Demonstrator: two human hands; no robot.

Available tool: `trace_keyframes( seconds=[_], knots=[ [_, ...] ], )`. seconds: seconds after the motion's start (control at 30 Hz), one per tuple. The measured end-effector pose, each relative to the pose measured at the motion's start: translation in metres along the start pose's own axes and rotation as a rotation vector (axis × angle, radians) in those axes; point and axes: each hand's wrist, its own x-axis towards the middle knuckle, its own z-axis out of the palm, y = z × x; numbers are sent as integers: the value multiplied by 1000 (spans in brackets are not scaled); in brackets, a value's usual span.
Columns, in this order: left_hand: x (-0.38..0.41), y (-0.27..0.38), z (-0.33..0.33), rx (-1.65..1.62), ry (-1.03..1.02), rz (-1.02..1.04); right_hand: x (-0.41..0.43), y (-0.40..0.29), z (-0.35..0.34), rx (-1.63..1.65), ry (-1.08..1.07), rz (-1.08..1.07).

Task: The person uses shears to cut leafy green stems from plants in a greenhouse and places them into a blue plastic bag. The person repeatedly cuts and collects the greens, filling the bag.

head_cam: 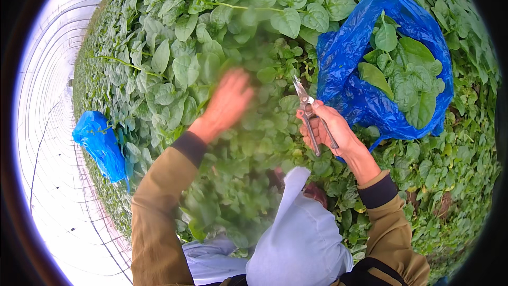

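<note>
My right hand (329, 127) grips a pair of pruning shears (304, 99), its handles spread and its blades pointing up and to the left. Motion blurs my left hand (232, 101), palm down over leafy green vines (186, 67) that look like Malabar spinach. Whether its fingers hold anything cannot be told. Just beyond my right hand, a blue plastic bag (337, 71) lies with its mouth open on the foliage. Broad picked leaves (412, 79) fill the inside of the bag.
A second blue plastic bag (99, 143) rests on the plants at far left. Beyond it curves the ribbed, translucent wall of a greenhouse tunnel (55, 127). My bent leg in pale trousers (301, 242) is below my hands. Lower plants (432, 167) cover the ground on the right.
</note>
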Motion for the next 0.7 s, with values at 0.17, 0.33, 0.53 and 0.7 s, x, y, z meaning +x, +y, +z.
trace_keyframes(
  seconds=[0.17,0.33,0.53,0.7],
  knots=[
    [-17,-22,1,35,-66,34,16,5,5,-188,-152,65],
    [-9,-25,-8,163,-191,77,52,-1,27,-218,-221,129],
    [0,-22,-20,334,-439,113,87,-6,40,-268,-234,342],
    [-8,-29,-23,349,-398,109,86,-9,46,-336,-252,318]
  ],
)
